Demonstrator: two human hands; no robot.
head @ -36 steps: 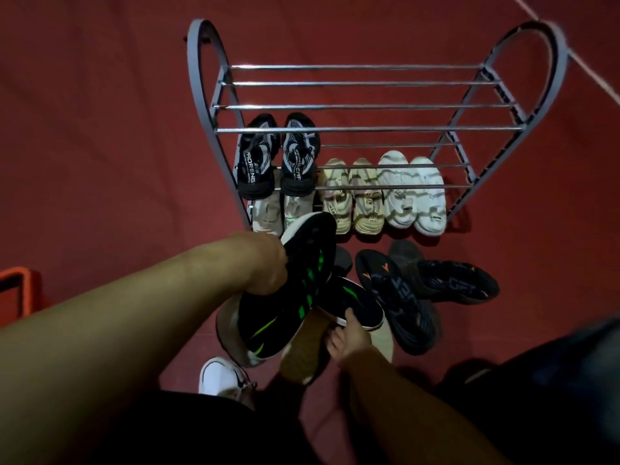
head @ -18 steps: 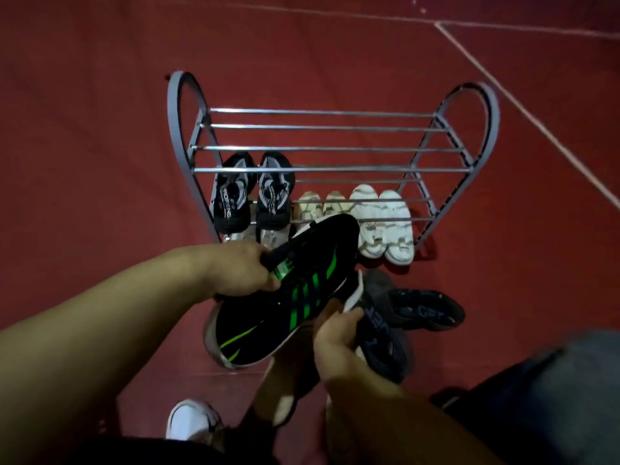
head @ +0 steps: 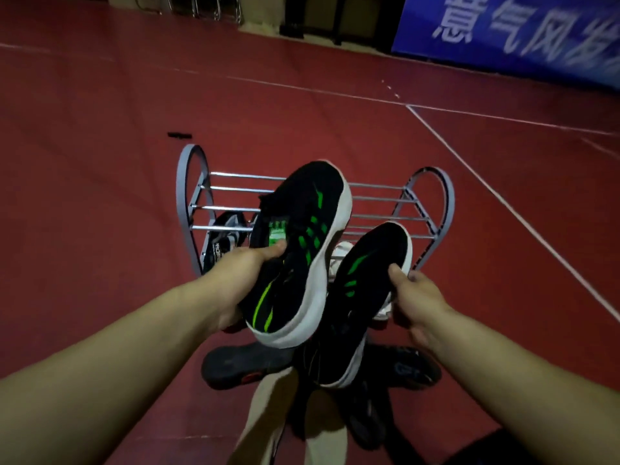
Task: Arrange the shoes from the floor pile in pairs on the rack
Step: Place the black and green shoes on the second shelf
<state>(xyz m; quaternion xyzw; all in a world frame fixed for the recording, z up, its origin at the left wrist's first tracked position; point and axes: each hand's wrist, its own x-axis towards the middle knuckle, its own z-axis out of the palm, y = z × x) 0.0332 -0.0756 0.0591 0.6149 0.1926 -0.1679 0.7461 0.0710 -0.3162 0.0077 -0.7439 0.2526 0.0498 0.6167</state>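
Observation:
Two black sneakers with green stripes and white soles are lifted in front of the grey metal shoe rack. My left hand grips the left sneaker at its tongue and collar. My right hand holds the right sneaker by its side, thumb on the upper. Both shoes point away from me, over the rack's front. A black and white sandal sits on the rack's lower left shelf. White shoes behind the sneakers are mostly hidden.
Dark shoes lie on the red floor below my hands: a black shoe with a red mark, another dark sneaker at the right and beige shoes near the bottom. A blue banner stands at the far right. White court lines cross the floor.
My right hand took the second green-striped sneaker off the pile and raised it. My left hand lifted its sneaker higher. The view tilted up, showing the far floor and banner.

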